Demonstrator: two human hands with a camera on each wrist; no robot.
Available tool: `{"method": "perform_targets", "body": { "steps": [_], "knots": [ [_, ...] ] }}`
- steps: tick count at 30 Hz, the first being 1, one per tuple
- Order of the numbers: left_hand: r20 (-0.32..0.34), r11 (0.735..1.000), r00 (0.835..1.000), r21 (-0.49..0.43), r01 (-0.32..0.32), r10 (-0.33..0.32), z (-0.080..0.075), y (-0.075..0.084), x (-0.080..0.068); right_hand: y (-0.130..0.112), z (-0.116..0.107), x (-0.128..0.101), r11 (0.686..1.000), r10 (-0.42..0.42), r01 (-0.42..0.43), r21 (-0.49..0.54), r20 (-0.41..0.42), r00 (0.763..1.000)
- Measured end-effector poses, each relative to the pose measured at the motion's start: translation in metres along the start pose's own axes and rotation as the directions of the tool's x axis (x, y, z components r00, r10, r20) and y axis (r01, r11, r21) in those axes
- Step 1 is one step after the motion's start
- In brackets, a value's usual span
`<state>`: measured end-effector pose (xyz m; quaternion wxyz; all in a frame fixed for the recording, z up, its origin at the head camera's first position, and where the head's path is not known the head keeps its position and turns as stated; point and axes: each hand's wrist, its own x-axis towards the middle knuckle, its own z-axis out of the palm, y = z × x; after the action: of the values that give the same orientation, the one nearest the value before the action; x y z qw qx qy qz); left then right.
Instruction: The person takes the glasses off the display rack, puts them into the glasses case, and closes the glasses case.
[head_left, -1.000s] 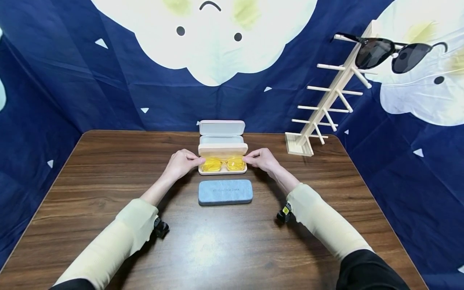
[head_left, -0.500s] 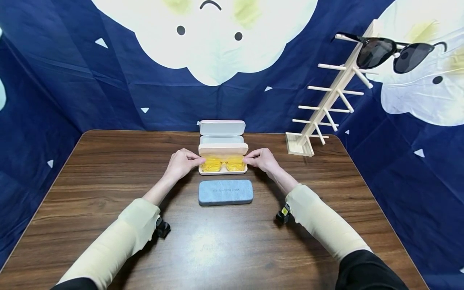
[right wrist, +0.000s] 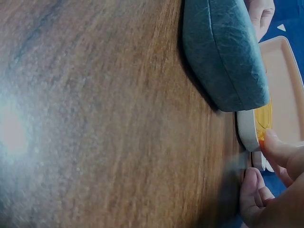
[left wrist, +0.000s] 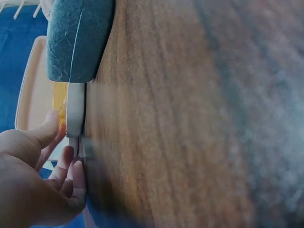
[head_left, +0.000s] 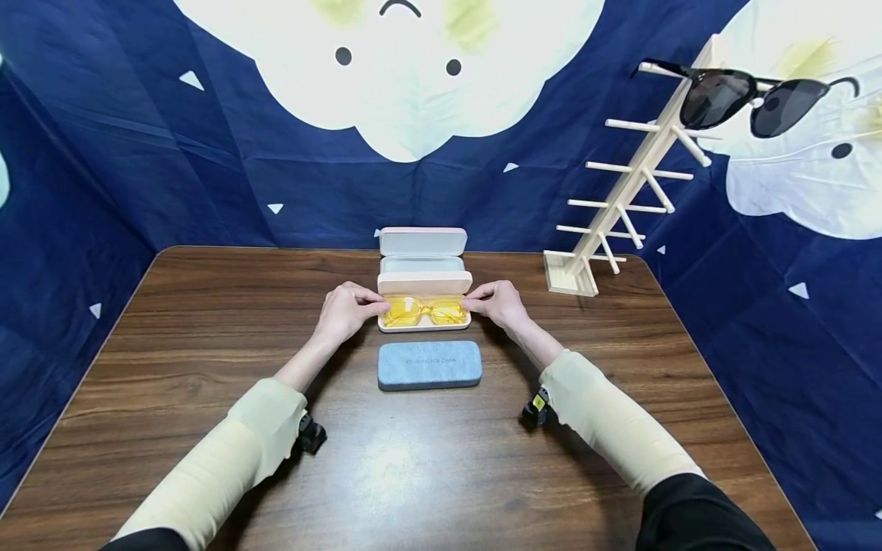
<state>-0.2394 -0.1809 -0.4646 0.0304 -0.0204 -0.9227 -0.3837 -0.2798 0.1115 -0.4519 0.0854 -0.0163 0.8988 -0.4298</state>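
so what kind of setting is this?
Likely a staged tabletop recording booth, not a real shop: a wooden table hemmed in by a blue cartoon-cloud backdrop, with a wooden display rack holding sunglasses and eyeglass cases laid out as props.

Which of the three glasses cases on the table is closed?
The grey-blue fabric case, nearest the person. The pink case holding yellow glasses and the white case behind stand open.

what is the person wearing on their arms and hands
Both arms wear pale cream sleeves over black upper sleeves. The left hand and right hand are bare. A small black wrist camera is strapped under each forearm; the right one carries a yellow mark.
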Motion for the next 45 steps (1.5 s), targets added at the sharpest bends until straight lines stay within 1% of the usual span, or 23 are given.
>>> {"method": "perform_targets", "body": {
  "steps": [4, 9, 12, 14, 16, 19, 21, 23, 25, 28, 30, 32, 36, 38, 42, 45],
  "knots": [
    [-0.011, 1.000, 1.000, -0.004, -0.007, 0.007, 0.001, 0.000, 0.000, 0.001, 0.000, 0.000, 1.000, 0.009, -0.009, -0.001, -0.017, 1.000],
    [-0.016, 1.000, 1.000, -0.008, 0.007, -0.007, 0.001, 0.001, 0.000, 0.003, 0.000, 0.001, 1.000, 0.013, -0.013, 0.002, -0.037, 0.999],
    [-0.019, 1.000, 1.000, -0.014, 0.013, -0.013, 0.000, 0.002, -0.001, 0.004, -0.001, 0.002, 1.000, 0.015, -0.015, 0.016, -0.034, 0.999],
    [-0.017, 1.000, 1.000, -0.019, 0.022, -0.022, -0.001, 0.003, -0.001, 0.005, -0.002, 0.003, 0.998, 0.030, -0.029, 0.048, -0.018, 0.999],
    [-0.016, 0.999, 0.999, -0.022, 0.028, -0.029, -0.001, 0.003, -0.002, 0.005, -0.004, 0.004, 0.993, 0.051, -0.051, 0.102, 0.008, 0.999],
    [-0.012, 0.999, 0.999, -0.026, 0.033, -0.033, -0.002, 0.002, -0.001, 0.005, -0.007, 0.005, 0.975, 0.092, -0.100, 0.197, 0.052, 0.994],
    [-0.013, 0.999, 1.000, -0.028, 0.024, -0.024, -0.003, 0.001, -0.001, 0.005, -0.009, 0.005, 0.961, 0.114, -0.130, 0.244, 0.078, 0.990],
    [-0.008, 0.999, 1.000, -0.027, 0.017, -0.017, -0.004, 0.000, -0.002, 0.004, -0.011, 0.005, 0.952, 0.127, -0.151, 0.265, 0.105, 0.986],
    [0.010, 0.999, 1.000, -0.033, 0.025, -0.024, -0.007, -0.001, -0.002, 0.004, -0.013, 0.006, 0.949, 0.136, -0.170, 0.267, 0.140, 0.981],
    [0.074, 0.997, 0.995, -0.047, 0.067, -0.063, -0.013, -0.001, -0.002, 0.003, -0.018, 0.006, 0.952, 0.130, -0.180, 0.248, 0.204, 0.970],
    [0.136, 0.992, 0.985, -0.047, 0.116, -0.108, -0.019, 0.001, -0.002, 0.003, -0.021, 0.007, 0.953, 0.129, -0.188, 0.237, 0.243, 0.961],
    [0.205, 0.986, 0.968, -0.056, 0.158, -0.144, -0.025, 0.003, 0.000, 0.001, -0.024, 0.007, 0.950, 0.126, -0.196, 0.244, 0.274, 0.953],
    [0.339, 0.965, 0.922, -0.115, 0.236, -0.185, -0.034, 0.007, 0.006, -0.002, -0.027, 0.007, 0.939, 0.137, -0.222, 0.261, 0.307, 0.942],
    [0.390, 0.950, 0.899, -0.147, 0.275, -0.200, -0.035, 0.008, 0.011, -0.004, -0.029, 0.007, 0.938, 0.142, -0.232, 0.258, 0.324, 0.935],
    [0.452, 0.923, 0.861, -0.173, 0.343, -0.235, -0.037, 0.009, 0.017, -0.007, -0.032, 0.006, 0.944, 0.146, -0.236, 0.231, 0.352, 0.925],
    [0.479, 0.905, 0.840, -0.188, 0.381, -0.254, -0.039, 0.011, 0.021, -0.010, -0.034, 0.006, 0.947, 0.157, -0.244, 0.208, 0.363, 0.918]
  ]
}}
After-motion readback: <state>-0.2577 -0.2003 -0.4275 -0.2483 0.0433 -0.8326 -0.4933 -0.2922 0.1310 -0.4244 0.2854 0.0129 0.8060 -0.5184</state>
